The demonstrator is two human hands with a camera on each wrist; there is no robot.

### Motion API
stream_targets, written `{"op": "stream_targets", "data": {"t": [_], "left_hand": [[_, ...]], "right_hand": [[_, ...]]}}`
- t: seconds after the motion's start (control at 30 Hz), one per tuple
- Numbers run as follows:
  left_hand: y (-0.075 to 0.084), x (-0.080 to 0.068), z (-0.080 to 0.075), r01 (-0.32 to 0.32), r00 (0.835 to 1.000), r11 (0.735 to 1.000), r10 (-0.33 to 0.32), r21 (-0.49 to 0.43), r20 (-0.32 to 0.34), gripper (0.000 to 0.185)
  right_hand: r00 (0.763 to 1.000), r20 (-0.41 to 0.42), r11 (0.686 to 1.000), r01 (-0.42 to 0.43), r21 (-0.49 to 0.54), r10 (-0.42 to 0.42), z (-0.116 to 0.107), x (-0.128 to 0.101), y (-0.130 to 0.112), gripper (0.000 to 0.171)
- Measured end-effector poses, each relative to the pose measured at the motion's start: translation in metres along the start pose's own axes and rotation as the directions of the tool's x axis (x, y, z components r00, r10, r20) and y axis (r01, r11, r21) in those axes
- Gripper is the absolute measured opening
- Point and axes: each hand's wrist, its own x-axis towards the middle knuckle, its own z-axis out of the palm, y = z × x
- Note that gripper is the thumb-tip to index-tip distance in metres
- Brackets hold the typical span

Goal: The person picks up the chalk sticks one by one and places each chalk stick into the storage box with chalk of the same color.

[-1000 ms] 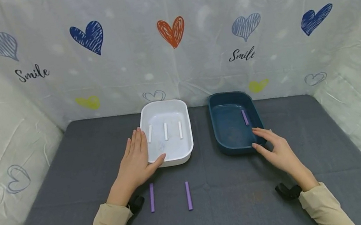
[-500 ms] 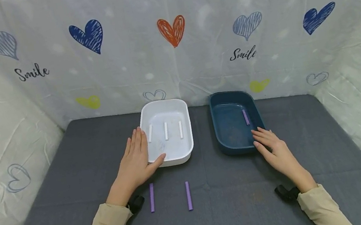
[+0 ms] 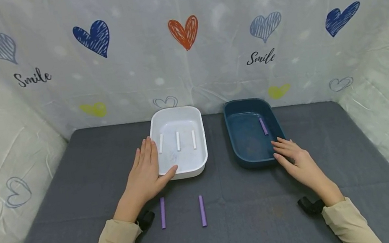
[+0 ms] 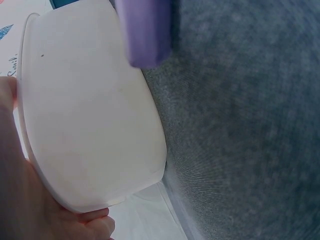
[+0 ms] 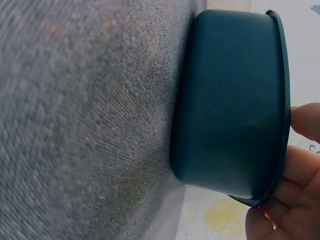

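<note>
Resting, my left hand point(image 3: 143, 178): fingers straight, thumb spread, grasping nothing, touching the left side of a white rounded tray point(image 3: 191, 173). Resting, my right hand point(image 3: 299, 162): fingers loosely bent at the near right corner of a dark teal tray point(image 3: 256, 162), lifting nothing. Lying inside: three white sticks point(image 3: 178, 141), left; one purple stick point(image 3: 263, 126), right. Lying nearer, apart, on grey cloth point(image 3: 252, 218): two loose purple sticks point(image 3: 202, 210). Steadying probably wants light, even pressure, tipping neither rim.

A narrow strip of worktop point(image 3: 249, 223) leads between the white tray point(image 3: 188, 165) and the blue tray point(image 3: 250, 146), both open from above. The left hand point(image 3: 143, 174) blocks the white tray's left side; the right hand point(image 3: 298, 162), the blue tray's near right corner. Behind rises a curtain point(image 3: 225, 74).
</note>
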Motion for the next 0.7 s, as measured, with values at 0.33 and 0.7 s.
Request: {"op": "stream_targets", "data": {"t": [0.33,0.7], "left_hand": [[0.0019,0.0005,-0.0009,0.004,1.000,1.000,-0.004,-0.004,0.013,0.104],[0.0026,-0.0001,-0.0096,0.016,0.999,1.000,-0.015,-0.011,0.052,0.106]], "right_hand": [[1.000,-0.009,1.000,0.011,-0.002,-0.011,0.0023,-0.0011,0.0006,0.038],[1.000,0.000,1.000,0.008,0.004,-0.008,0.0031,-0.0014,0.0019,0.040]]}}
